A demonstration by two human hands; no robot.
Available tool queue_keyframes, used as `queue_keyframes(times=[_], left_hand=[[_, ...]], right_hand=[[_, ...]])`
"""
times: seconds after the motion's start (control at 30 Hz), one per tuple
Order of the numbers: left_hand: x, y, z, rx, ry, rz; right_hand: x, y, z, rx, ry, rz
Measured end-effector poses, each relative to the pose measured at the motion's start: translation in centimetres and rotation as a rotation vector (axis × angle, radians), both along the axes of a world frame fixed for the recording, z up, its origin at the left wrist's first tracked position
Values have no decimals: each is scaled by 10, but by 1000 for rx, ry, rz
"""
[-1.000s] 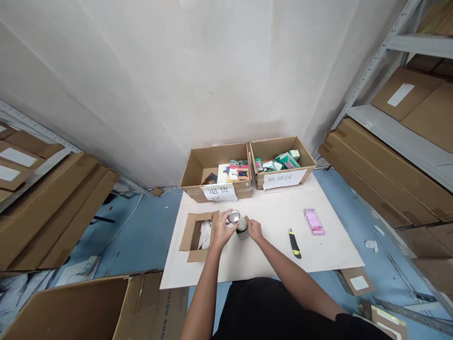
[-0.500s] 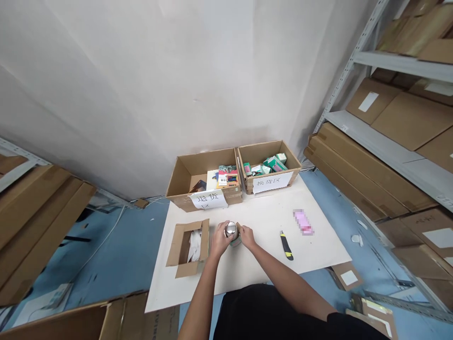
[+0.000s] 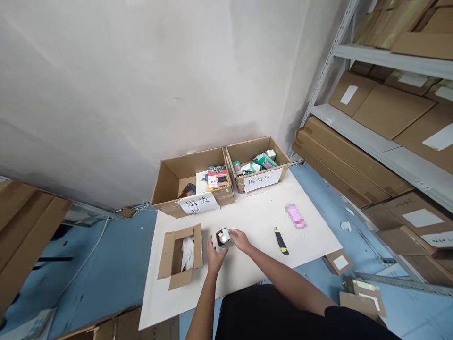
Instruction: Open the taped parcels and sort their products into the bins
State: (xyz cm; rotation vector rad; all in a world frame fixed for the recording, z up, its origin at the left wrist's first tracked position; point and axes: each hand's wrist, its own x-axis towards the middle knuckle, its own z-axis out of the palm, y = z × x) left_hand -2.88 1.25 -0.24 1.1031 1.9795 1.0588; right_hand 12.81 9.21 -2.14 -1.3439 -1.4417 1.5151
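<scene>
Both my hands hold a small jar with a shiny silver lid [image 3: 223, 237] just above the white sheet [image 3: 247, 264] on the floor. My left hand [image 3: 213, 254] cups it from the left and below, fingers curled round it. My right hand [image 3: 239, 239] grips its right side. An opened small cardboard box [image 3: 177, 256] with white packing paper inside lies just left of my left hand.
Two labelled cardboard boxes stand at the sheet's far edge: the left one [image 3: 193, 182] holds books, the right one [image 3: 257, 163] small green and white cartons. A black-and-yellow box cutter [image 3: 281, 240] and a pink item [image 3: 295, 216] lie to the right. Shelves with flat cartons [image 3: 371, 118] line the right side.
The camera has swung right and up, so everything slid left and down in view. The jar has tipped in my hands, and my left hand has dropped lower beneath it.
</scene>
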Motion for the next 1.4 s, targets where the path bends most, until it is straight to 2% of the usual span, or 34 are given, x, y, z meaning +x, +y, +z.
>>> queue_keyframes(times=[0.1, 0.23, 0.37, 0.47, 0.57, 0.63, 0.77, 0.83, 0.9, 0.97, 1.03, 1.1, 1.2, 1.3, 1.4], left_hand=[[-1, -1, -20, -8, -219, 80], [7, 19, -29, 63, -261, 62], [13, 47, -19, 97, -199, 11], [18, 69, 0, 133, -166, -65], [28, 101, 34, 201, -153, -140], [37, 133, 66, 260, -153, -201], [51, 222, 150, 409, -49, -308], [54, 273, 193, 502, -3, -334], [54, 319, 230, 561, 39, -368], [49, 357, 255, 568, 70, -409], [41, 381, 269, 570, 135, -441], [27, 388, 274, 570, 198, -417], [0, 369, 274, 587, 262, -330], [-30, 321, 262, 627, 279, -311], [-62, 257, 230, 547, 274, -284]], right_hand=[[1, -4, -7, -1, 151, 75], [-1, 5, -8, -36, 295, 2], [0, 24, 4, -89, 380, -66], [11, 43, 20, -44, 318, -144], [31, 72, 51, 77, 247, -172], [47, 103, 82, 182, 214, -170], [71, 188, 168, 424, 124, -161], [75, 235, 214, 536, 110, -138], [75, 278, 254, 615, 120, -101], [75, 312, 284, 660, 86, -92], [76, 334, 300, 690, -18, -131], [81, 342, 303, 702, -120, -178], [88, 331, 288, 708, -190, -236], [86, 296, 260, 753, -202, -255], [72, 248, 226, 803, -223, -210]])
